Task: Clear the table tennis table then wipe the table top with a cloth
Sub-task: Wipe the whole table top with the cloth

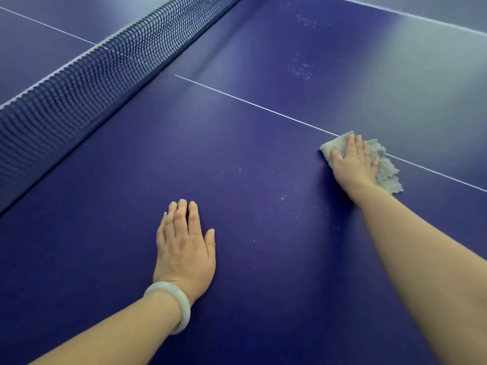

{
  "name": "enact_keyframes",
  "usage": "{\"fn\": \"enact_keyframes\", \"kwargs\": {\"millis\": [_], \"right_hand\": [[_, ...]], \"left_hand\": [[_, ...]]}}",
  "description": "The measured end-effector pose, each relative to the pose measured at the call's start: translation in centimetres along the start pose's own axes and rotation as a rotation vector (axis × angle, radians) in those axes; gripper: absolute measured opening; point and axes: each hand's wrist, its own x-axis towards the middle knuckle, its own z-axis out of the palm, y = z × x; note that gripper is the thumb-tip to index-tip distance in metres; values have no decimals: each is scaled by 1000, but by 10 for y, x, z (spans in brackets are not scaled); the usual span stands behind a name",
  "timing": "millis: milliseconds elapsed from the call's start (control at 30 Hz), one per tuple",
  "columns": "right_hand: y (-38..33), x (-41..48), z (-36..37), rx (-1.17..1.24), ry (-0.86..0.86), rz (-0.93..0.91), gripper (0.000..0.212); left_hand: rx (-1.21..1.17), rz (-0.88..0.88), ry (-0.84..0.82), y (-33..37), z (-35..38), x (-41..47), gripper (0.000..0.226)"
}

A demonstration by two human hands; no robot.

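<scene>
The dark blue table tennis table top (263, 143) fills the view. My right hand (354, 162) lies flat with straight fingers on a grey cloth (387, 169), pressing it onto the table right on the white centre line. My left hand (184, 243) rests flat on the bare table top nearer to me, palm down, fingers straight, holding nothing. A pale bangle sits on that wrist.
The dark net (87, 80) runs diagonally across the upper left. Pale dusty specks (300, 68) mark the surface beyond the centre line (250, 101), and a few small specks (283, 198) lie between my hands. The table's far edge line (411, 14) shows at top right.
</scene>
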Motion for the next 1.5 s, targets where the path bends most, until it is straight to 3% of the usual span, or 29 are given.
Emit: {"fn": "enact_keyframes", "kwargs": {"millis": [233,367,533,733,867,1000,1167,1233,1300,1400,1500], "right_hand": [[-156,6,55,-94,-208,-477,63],[-177,-30,75,-216,-252,-700,67],[-109,-26,51,-225,-193,-526,69],[32,-67,5,-110,-29,55,68],[33,-116,18,-83,76,221,70],[-57,-111,45,-74,-14,105,71],[-179,-101,79,-118,-224,-411,66],[-189,-103,82,-182,-282,-637,65],[-173,-103,78,-212,-284,-751,64],[-110,-106,57,-210,-240,-695,62],[-22,-129,31,-201,-142,-430,60]], "left_hand": [[-1,-7,-5,-1,1,0,71],[7,-24,-10,-2,1,0,69],[-10,-25,-9,-1,1,1,69],[-6,-21,-12,-1,0,-1,65],[3,-12,1,0,0,-1,66],[18,-2,5,0,-1,-1,67],[-8,-6,20,0,-1,-1,67],[2,-3,16,0,0,0,68],[6,0,17,-1,2,1,68],[-9,2,19,-2,2,0,68],[-5,12,20,-2,1,0,68]]}}
